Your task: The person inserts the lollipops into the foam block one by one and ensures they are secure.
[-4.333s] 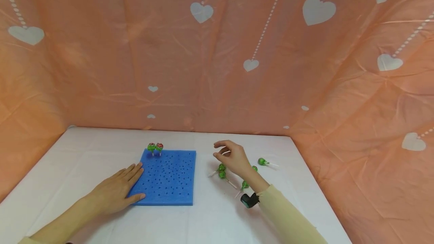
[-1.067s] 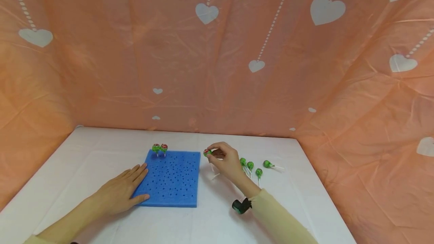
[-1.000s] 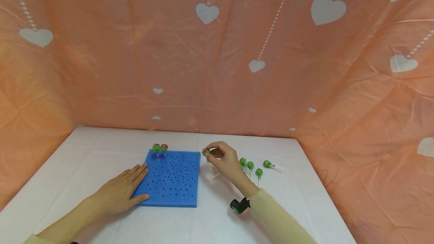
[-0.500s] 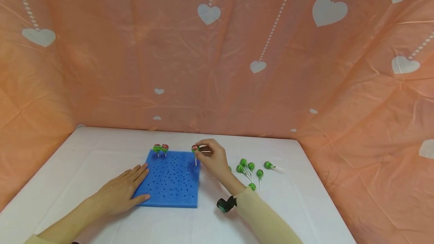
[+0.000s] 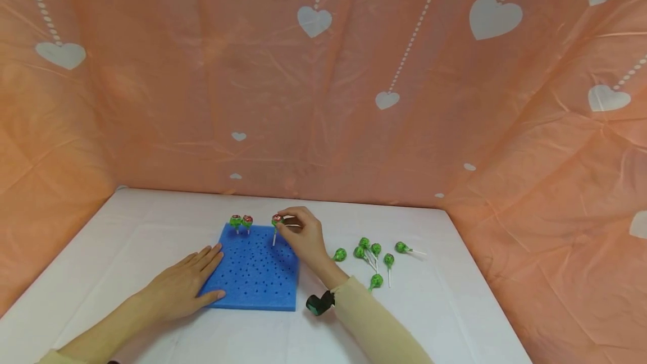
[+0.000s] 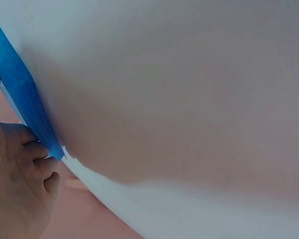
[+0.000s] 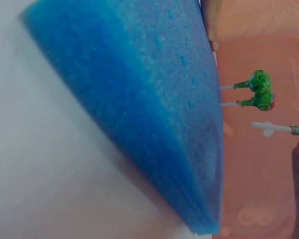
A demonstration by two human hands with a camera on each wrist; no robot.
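1. Pinching lollipop [image 5: 277, 219] in right hand [image 5: 303, 236], now above foam block [image 5: 253, 274]; a second ago, off its right edge.
2. Still resting left hand [image 5: 174, 289] flat on block's left edge, thumb spread.
3. Noting blue, hole-pitted foam; round green-red wrapped head, thin white stick.

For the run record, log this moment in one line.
left hand: resting on foam board; right hand: pinching lollipop above board; two lollipops: upright in board; loose lollipops: lying on table
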